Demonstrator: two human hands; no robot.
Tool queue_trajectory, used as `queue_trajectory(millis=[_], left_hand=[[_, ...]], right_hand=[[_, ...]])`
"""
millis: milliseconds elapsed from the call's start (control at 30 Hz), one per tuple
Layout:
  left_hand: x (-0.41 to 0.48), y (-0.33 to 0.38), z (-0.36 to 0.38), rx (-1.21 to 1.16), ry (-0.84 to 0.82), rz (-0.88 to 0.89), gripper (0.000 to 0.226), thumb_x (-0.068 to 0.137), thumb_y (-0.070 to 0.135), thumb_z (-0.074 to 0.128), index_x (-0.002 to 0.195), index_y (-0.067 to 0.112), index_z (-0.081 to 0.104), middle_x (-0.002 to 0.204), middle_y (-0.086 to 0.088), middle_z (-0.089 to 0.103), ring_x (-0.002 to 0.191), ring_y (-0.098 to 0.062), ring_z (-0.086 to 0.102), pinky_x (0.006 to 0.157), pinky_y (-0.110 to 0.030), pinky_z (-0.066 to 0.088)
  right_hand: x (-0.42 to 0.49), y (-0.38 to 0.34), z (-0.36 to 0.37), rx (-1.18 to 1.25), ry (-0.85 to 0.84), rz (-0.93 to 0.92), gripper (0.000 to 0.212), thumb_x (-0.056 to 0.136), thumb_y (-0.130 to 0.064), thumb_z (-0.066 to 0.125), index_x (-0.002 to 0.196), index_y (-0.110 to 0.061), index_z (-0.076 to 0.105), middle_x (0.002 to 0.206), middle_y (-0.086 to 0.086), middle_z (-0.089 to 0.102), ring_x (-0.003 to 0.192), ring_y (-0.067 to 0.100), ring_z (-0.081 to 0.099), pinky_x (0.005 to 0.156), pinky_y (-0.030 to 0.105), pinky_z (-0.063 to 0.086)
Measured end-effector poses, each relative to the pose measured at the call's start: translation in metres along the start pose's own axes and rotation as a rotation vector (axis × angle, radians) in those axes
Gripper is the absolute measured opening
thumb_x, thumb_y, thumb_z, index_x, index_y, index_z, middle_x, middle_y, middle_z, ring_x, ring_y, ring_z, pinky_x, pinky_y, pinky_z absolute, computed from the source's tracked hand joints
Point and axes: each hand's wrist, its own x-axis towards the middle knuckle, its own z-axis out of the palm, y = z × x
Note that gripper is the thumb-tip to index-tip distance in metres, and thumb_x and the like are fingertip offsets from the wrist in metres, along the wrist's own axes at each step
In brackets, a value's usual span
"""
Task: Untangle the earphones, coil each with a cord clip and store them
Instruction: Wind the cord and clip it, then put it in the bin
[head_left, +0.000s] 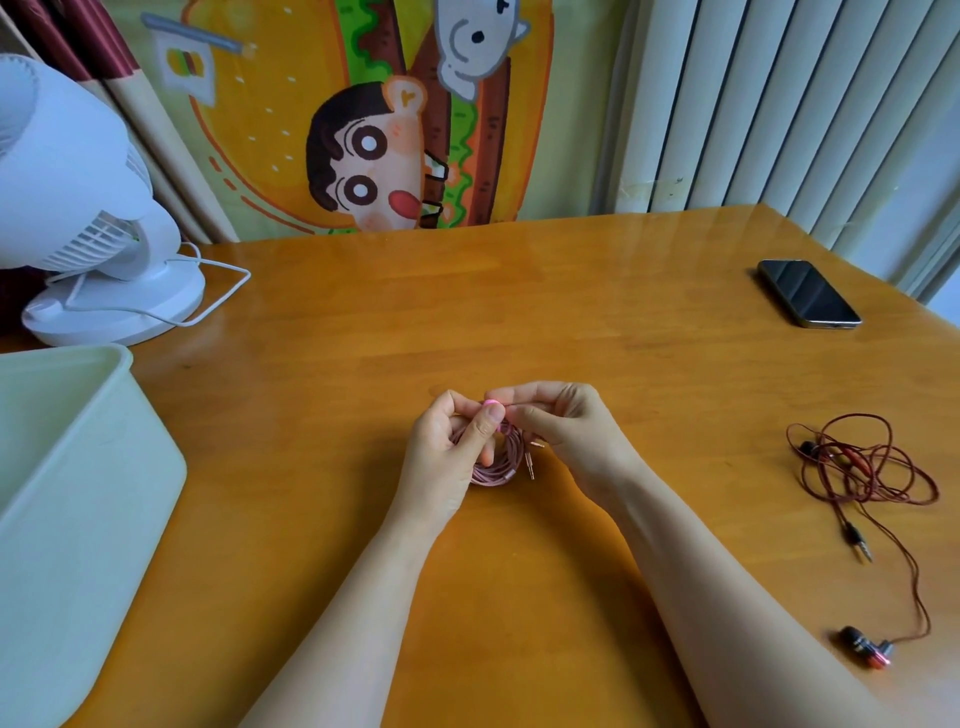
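A coiled pink earphone cord (500, 464) hangs between both hands above the middle of the wooden table (571, 322). My left hand (451, 451) grips the coil, thumb laid across its top. My right hand (563, 423) pinches a small pink cord clip (492, 403) at the top of the coil. Two gold plugs stick out below the coil on its right. A red earphone cord (865, 467) lies loosely tangled on the table at the right, its earbuds (866, 652) near the front edge and its plug (860, 545) between.
A pale green plastic bin (78, 467) stands at the left edge. Behind it sits a white desk fan (93, 228) with a white cable looping onto the table. A dark phone (808, 293) lies at the back right. A cartoon cloth hangs behind the table.
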Motion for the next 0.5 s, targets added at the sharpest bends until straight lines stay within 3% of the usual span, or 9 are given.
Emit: queue_trajectory(millis=[200, 367, 500], left_hand=[[-0.0002, 0.0017, -0.0021, -0.032, -0.036, 0.021, 0.026, 0.085, 0.038, 0.063, 0.082, 0.013, 0.054, 0.057, 0.001, 0.055, 0.055, -0.008, 0.047, 0.054, -0.017, 0.037], [-0.0007, 0.0005, -0.0005, 0.012, -0.056, 0.056, 0.027, 0.091, 0.028, 0.063, 0.08, 0.008, 0.049, 0.058, -0.003, 0.056, 0.055, -0.01, 0.047, 0.055, -0.019, 0.039], [-0.0009, -0.0002, 0.0, 0.043, -0.027, 0.054, 0.029, 0.088, 0.035, 0.064, 0.079, 0.011, 0.05, 0.057, -0.001, 0.057, 0.054, -0.008, 0.048, 0.054, -0.017, 0.039]], right_hand=[[0.0019, 0.0005, -0.0023, 0.124, 0.018, -0.014, 0.018, 0.082, 0.006, 0.069, 0.097, -0.003, 0.07, 0.086, 0.011, 0.075, 0.078, 0.018, 0.07, 0.077, 0.025, 0.056], [0.0013, 0.0003, -0.0037, 0.138, 0.083, -0.003, 0.03, 0.064, -0.01, 0.081, 0.09, -0.004, 0.067, 0.074, 0.007, 0.073, 0.065, 0.014, 0.068, 0.067, 0.023, 0.054], [0.0017, -0.0017, -0.0046, 0.084, 0.059, -0.031, 0.018, 0.076, 0.002, 0.077, 0.09, -0.001, 0.068, 0.073, 0.007, 0.073, 0.064, 0.011, 0.068, 0.064, 0.019, 0.053]])
